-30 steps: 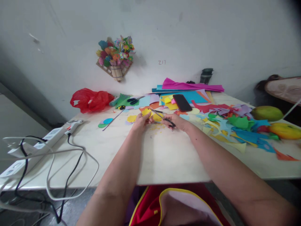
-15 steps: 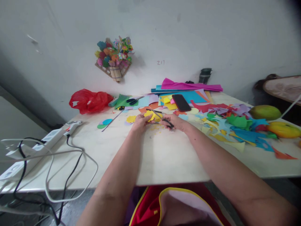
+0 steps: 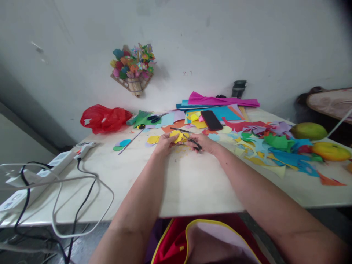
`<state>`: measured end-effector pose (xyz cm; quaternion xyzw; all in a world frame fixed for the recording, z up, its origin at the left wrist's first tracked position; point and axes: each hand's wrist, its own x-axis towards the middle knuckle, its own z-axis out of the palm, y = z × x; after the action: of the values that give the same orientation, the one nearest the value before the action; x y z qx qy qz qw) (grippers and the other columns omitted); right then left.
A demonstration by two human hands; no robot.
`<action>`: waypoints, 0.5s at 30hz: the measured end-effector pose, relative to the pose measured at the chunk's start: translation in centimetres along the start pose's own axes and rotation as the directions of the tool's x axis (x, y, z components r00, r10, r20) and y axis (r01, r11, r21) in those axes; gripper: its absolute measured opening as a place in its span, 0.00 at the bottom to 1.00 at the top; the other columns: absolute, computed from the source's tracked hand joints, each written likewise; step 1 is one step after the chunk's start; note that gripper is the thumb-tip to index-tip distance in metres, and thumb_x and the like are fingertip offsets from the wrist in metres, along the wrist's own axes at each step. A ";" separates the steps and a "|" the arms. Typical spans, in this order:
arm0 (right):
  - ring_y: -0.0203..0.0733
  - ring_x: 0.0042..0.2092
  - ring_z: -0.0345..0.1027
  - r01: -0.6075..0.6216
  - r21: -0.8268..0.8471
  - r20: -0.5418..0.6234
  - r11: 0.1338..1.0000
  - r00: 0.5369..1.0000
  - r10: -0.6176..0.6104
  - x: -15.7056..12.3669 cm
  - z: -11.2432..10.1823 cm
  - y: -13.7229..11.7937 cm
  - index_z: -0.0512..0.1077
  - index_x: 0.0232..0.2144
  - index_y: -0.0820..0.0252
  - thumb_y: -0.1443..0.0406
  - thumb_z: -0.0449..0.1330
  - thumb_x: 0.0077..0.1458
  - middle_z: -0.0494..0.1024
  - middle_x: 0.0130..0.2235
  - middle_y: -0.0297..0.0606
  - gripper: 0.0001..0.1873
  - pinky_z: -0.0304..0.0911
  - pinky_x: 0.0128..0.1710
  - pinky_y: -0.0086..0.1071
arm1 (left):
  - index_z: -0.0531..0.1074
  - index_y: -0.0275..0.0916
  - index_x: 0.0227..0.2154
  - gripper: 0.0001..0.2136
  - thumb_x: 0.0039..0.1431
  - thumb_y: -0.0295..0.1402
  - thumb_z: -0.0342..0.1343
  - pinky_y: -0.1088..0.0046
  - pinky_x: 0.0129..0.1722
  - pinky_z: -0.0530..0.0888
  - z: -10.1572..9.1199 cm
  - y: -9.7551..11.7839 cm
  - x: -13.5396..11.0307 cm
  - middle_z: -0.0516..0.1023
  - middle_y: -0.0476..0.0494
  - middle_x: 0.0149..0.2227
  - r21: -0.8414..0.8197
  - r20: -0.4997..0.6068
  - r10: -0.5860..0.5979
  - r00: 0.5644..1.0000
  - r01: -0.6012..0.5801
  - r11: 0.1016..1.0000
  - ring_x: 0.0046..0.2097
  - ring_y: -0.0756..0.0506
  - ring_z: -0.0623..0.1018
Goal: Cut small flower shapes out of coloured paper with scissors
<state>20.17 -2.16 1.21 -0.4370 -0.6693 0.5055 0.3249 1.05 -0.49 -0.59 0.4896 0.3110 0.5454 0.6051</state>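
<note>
In from the table's near edge, I should slowly turn the yellow paper my left hand pinches, while my right hand grips scissors.

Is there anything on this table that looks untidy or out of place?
Yes: at left, tangled cables droop untidily over the near edge of the table; at right, fruit lies beside loose paper scraps, an unexpected mix.

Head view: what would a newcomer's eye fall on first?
The bouquet of colorful craft flowers on the wall, left of center, likely draws the eye first. Lower and further left, the red plastic bag lies toward the back of the table. Mid-table, the left hand holds a yellow flower-shaped cutout and the right hand holds black-handled scissors.
</note>
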 end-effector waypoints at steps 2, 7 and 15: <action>0.27 0.14 0.58 0.001 0.015 -0.002 1.000 1.000 -0.001 0.0 0.1 -0.1 0.67 0.27 0.62 0.61 0.65 0.49 0.69 0.17 0.28 0.12 0.48 0.11 0.21 | 0.74 0.33 0.26 0.14 0.38 0.33 0.70 0.74 0.30 0.74 0.1 0.0 0.0 0.78 0.45 0.26 -0.006 -0.005 0.004 1.000 -0.004 1.000 0.26 0.50 0.76; 0.27 0.14 0.57 0.007 0.024 -0.011 1.000 1.000 -0.007 0.0 0.3 -0.1 0.66 0.26 0.62 0.60 0.67 0.48 0.68 0.17 0.28 0.14 0.48 0.10 0.21 | 0.74 0.33 0.25 0.14 0.36 0.34 0.70 0.73 0.29 0.74 0.5 0.2 -0.1 0.78 0.43 0.27 -0.021 -0.032 0.010 0.999 -0.011 1.000 0.28 0.48 0.77; 0.27 0.14 0.58 0.019 0.029 -0.024 0.999 1.000 -0.018 0.3 0.4 0.4 0.68 0.27 0.62 0.59 0.65 0.49 0.69 0.18 0.29 0.13 0.46 0.10 0.21 | 0.74 0.32 0.23 0.13 0.34 0.32 0.70 0.73 0.28 0.73 0.8 0.1 0.0 0.79 0.42 0.26 -0.038 -0.161 0.000 0.987 -0.006 0.999 0.27 0.47 0.77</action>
<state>19.78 -1.99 0.72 -0.4320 -0.6621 0.5069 0.3436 1.70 -0.73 -0.23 0.4326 0.3476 0.5901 0.5863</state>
